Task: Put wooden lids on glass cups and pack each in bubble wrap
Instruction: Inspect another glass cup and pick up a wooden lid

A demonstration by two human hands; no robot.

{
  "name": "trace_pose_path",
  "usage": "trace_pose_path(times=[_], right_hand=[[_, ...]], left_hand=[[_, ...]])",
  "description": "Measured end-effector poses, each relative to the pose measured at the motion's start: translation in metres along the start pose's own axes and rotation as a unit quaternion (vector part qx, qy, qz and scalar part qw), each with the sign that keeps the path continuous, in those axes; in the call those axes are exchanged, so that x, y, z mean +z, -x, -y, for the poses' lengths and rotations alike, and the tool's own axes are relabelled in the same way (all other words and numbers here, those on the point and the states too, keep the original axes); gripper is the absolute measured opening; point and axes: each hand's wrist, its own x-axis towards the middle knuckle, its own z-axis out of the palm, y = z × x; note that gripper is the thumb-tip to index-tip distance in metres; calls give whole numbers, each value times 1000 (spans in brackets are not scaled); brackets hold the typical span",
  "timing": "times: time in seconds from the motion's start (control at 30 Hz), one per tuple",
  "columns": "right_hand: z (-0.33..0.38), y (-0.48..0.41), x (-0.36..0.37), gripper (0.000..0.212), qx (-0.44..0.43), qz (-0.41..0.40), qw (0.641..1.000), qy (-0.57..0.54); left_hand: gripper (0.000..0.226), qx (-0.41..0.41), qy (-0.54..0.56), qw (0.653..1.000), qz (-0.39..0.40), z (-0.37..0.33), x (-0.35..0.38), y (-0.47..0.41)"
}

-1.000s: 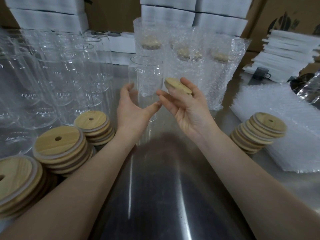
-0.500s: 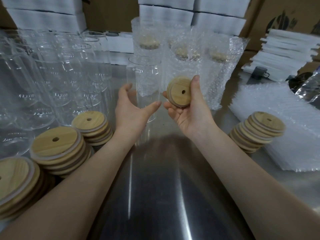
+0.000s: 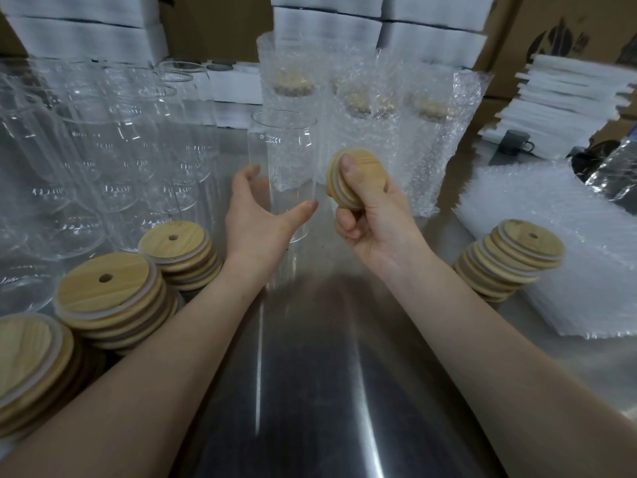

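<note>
Your round wooden lid (image 3: 358, 182) is tilted, just right of the upright, uncovered glass cup (image 3: 286, 150); bubble-wrapped cups (image 3: 375, 132) stand behind.

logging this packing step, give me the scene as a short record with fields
left hand: curled round the open glass cup, thumb in front
right hand: grips a wooden lid, thumb on top, beside the cup's upper part
lid on cup: not yet
spare lids: stacks on the table, both sides
wrapped cups: several upright behind, lids inside
bubble wrap: pile at right
bare glasses: rows at left
</note>
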Motion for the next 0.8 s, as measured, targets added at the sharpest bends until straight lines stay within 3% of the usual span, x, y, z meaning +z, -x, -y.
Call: trace_pose_path(times=[0.07,0.27,0.6,0.8], right_hand=[[0,1,2,23,-11,13,1000,1],[0,3,4,48,-13,21,1000,-4],[3,1,1,28,-5,50,995,-84],[1,3,0,20,-29,19,999,-22]], left_hand=[[89,0,0,1000,-2,-1,0,0],[90,-3,2,1000,2,-1,0,0],[91,5,0,1000,1,-2,0,1],[88,4,-6,1000,-1,-2,0,1]])
